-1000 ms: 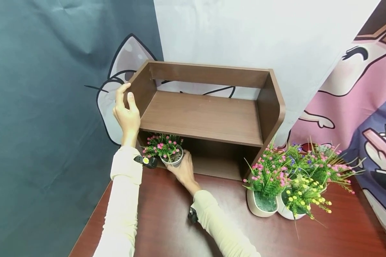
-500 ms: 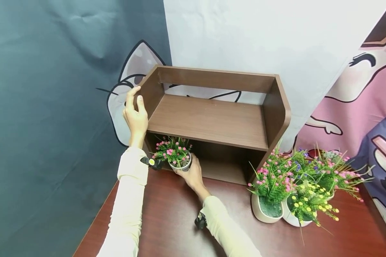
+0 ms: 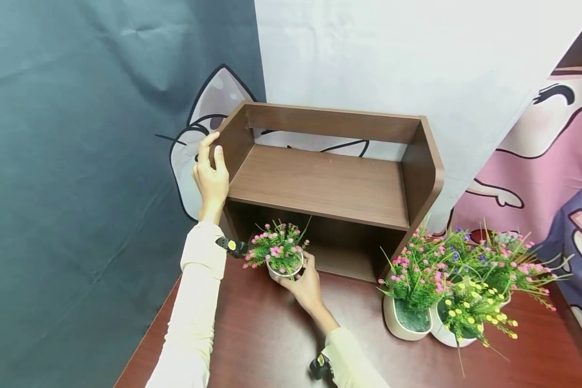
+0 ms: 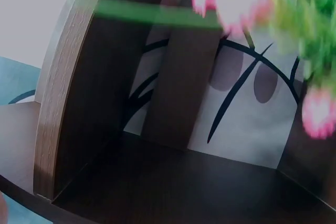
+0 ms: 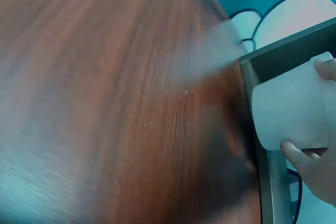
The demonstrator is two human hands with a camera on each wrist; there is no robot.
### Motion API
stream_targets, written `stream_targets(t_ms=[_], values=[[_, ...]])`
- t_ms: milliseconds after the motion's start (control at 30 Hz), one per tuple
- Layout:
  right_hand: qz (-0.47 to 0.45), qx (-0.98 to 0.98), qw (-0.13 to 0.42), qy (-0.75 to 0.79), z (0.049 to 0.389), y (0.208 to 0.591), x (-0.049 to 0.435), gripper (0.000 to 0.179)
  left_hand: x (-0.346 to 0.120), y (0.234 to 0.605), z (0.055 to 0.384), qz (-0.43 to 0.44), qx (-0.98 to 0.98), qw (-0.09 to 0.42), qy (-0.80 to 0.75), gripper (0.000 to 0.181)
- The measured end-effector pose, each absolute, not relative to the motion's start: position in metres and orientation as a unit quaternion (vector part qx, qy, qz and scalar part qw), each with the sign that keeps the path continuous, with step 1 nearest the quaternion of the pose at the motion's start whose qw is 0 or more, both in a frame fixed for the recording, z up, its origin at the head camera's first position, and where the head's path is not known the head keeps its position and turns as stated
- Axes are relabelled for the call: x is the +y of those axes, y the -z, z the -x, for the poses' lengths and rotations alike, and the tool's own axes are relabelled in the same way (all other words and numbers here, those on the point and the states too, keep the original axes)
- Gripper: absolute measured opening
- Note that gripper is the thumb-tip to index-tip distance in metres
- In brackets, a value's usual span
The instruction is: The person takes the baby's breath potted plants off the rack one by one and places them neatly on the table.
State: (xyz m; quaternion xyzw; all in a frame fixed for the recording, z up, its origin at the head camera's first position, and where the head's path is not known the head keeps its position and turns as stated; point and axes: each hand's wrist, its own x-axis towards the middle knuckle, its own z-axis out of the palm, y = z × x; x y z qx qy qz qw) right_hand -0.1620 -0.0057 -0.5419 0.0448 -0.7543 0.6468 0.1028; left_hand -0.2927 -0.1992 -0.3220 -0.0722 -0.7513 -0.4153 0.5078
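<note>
My right hand (image 3: 306, 288) holds a small white flowerpot (image 3: 274, 274) with pink flowers (image 3: 277, 249) and green leaves. It is in front of the left part of the brown two-tier shelf's (image 3: 320, 186) lower opening. In the right wrist view, thumb and fingers clasp the white pot (image 5: 291, 108); whether its base touches anything is unclear. My left hand (image 3: 211, 178) grips the shelf's left side panel near its top front edge, fingers bent at the panel and thumb upright. In the left wrist view, blurred pink flowers (image 4: 241, 3) hang before the shelf's interior (image 4: 173, 182).
Right of the shelf, several potted flowers stand close together on the reddish wooden table (image 3: 271, 339): a pink one in a cream pot (image 3: 403, 323), a yellow one in a white pot (image 3: 448, 334), others behind. Printed cloth (image 3: 368, 54) hangs behind the shelf.
My right hand has drawn the pink-flowered pot out of the lower compartment, towards me and slightly right. My left hand has stayed at the side panel. The head view has shifted a little.
</note>
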Motion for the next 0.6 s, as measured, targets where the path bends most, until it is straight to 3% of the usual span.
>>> stream_targets(t_ms=[133,333,600], values=[[-0.046,-0.749,0.119,-0.65,0.15,0.547,0.007,0.081,-0.198,0.322,0.294,0.065,-0.752,0.512,0.41,0.026],[0.004,-0.775,0.072,-0.628,0.115,0.51,0.031,0.085,-0.198,0.322,0.295,0.064,-0.751,0.518,0.404,0.026],[0.021,-0.821,0.1,-0.561,0.069,0.507,0.066,0.083,-0.193,0.318,0.298,0.076,-0.744,0.527,0.404,0.026]])
